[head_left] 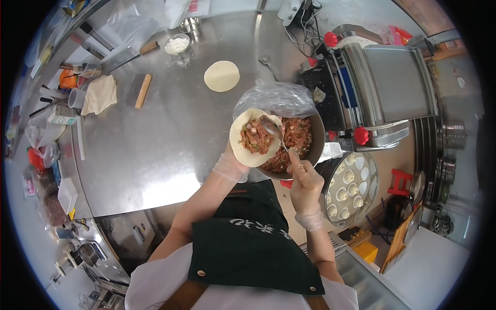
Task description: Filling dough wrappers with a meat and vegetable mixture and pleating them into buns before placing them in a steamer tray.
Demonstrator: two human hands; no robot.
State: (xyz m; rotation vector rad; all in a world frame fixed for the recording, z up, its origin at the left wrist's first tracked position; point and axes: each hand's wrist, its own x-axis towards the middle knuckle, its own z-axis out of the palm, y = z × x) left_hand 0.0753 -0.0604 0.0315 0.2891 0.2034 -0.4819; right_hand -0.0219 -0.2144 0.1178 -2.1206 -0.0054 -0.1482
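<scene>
My left hand (232,164), in a clear glove, supports a round dough wrapper (241,152) from beneath; its fingers are mostly hidden under the dough. A mound of minced meat filling (254,138) lies on the wrapper. My right hand (307,185), also gloved, is closed round the handle of a metal spoon (280,135), whose bowl touches the filling. Just behind and right of the wrapper, a metal bowl (321,135) holds more of the mince, partly covered by a clear plastic bag (279,98). Another flat dough round (221,76) rests on the steel table (170,124).
A dough rolling machine (398,82) with red knobs stands at the right. Below it sits a round tray (376,194) of pleated buns. Farther off lie a spoon (264,60), a small bowl of white stuff (177,45), a wooden-handled scraper (144,91) and a cloth (99,95).
</scene>
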